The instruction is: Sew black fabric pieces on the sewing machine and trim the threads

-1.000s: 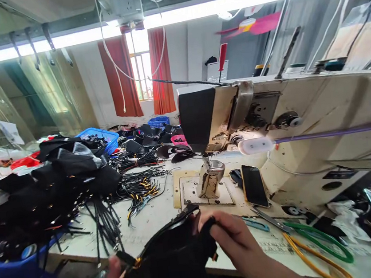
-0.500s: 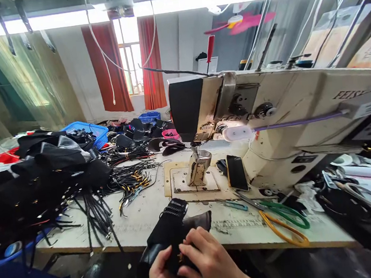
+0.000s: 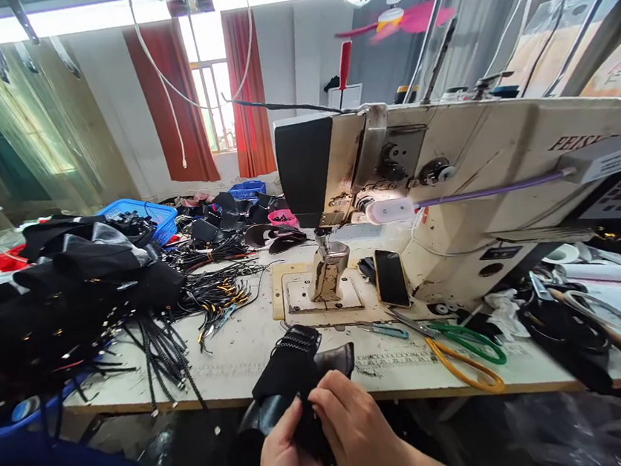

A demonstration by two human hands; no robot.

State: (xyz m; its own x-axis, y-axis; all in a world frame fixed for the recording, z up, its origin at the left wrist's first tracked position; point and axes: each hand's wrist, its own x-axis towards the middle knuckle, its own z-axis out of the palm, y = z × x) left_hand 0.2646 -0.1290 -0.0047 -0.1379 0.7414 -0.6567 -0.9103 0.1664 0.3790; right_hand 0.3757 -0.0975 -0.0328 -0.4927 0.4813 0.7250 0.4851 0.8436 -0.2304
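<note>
A black fabric and leather piece (image 3: pixel 289 370) is held at the table's front edge, its far end resting over the white tabletop. My left hand (image 3: pixel 289 456) grips its near left side, thumb on top. On the right, my right hand (image 3: pixel 354 422) pinches the same piece, thumb and fingers together close to my left thumb. Whatever small part lies between the fingertips is hidden. Beyond the piece stands the sewing machine's metal post (image 3: pixel 328 272), below the machine head (image 3: pixel 309 173). The piece does not touch the post.
Green-handled scissors (image 3: pixel 472 342), orange-handled scissors (image 3: pixel 466 372), light-blue snips (image 3: pixel 386 330) and a phone (image 3: pixel 391 277) lie right of the piece. Black straps (image 3: pixel 162 362) and a large heap of black pieces (image 3: pixel 70 290) cover the left. A blue basket (image 3: pixel 160 216) stands behind.
The camera view has shifted slightly. My right hand's fingers have drawn together into a tighter pinch on the piece, and both hands sit slightly further right in view.
</note>
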